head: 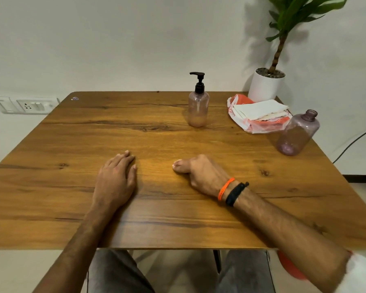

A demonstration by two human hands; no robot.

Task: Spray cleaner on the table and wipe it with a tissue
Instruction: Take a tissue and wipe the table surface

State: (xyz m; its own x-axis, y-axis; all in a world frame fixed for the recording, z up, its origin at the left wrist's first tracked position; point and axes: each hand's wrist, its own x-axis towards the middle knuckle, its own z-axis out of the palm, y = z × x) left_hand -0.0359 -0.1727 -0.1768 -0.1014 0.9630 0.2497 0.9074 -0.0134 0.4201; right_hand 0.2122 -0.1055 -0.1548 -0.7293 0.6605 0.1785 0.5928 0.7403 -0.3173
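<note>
Wooden table [51, 144], white wall behind. Left hand [117, 176] flat near front edge, fingers straight, holding nothing. Right hand [201, 174] beside it, fingers curled under, thumb out, nothing grasped. Pump bottle [198, 106] upright near back edge; tissues [260, 109] stacked at back right corner.

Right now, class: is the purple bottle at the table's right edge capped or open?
Open. The purple bottle stands with its neck bare, no cap or pump fitted.
</note>
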